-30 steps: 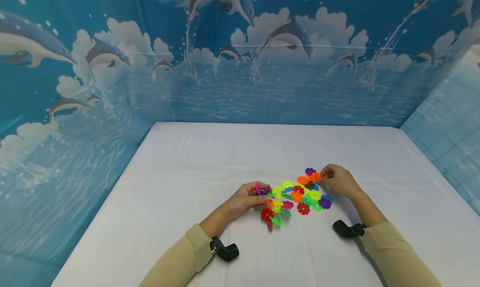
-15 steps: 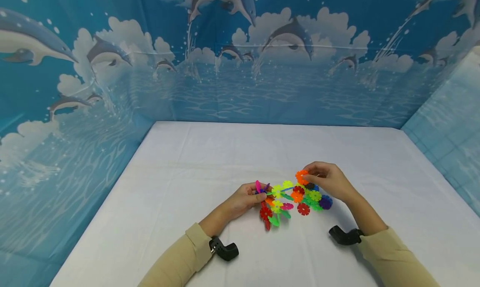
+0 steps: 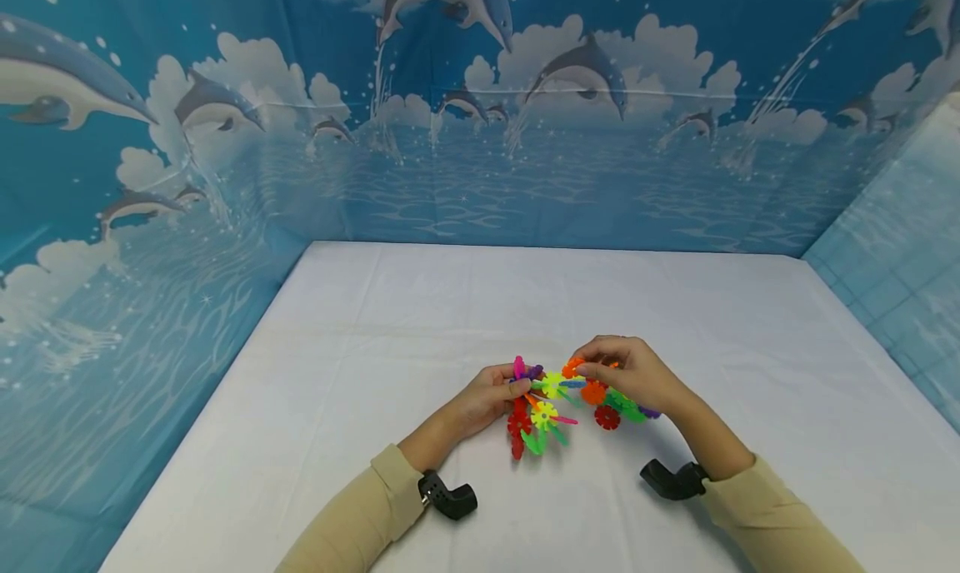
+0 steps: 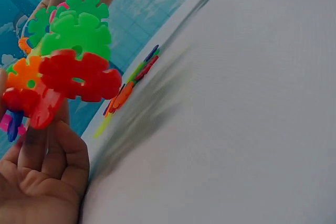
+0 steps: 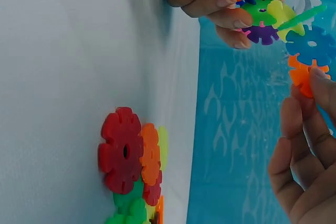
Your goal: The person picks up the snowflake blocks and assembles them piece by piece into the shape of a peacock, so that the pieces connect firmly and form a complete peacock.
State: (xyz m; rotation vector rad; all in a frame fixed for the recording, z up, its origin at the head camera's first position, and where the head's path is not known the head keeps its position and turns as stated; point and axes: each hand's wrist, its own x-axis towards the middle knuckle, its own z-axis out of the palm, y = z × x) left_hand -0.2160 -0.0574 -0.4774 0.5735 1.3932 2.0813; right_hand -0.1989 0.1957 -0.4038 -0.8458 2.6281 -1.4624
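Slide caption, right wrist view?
Right hand pinches an orange notched plastic disc; left hand grips a multicoloured disc cluster.

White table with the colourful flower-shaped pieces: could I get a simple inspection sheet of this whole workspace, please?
Surface: white-covered table, lightly creased.
Job's things: held cluster of joined flower discs; second pile on the table, partly hidden in the head view.
Clutter: nothing seen.
Left grip: bare hand, holding the held cluster.
Right grip: bare hand, pinching an orange disc against a blue disc.
Cables: nothing seen.
Surroundings: blue dolphin-print backdrop.
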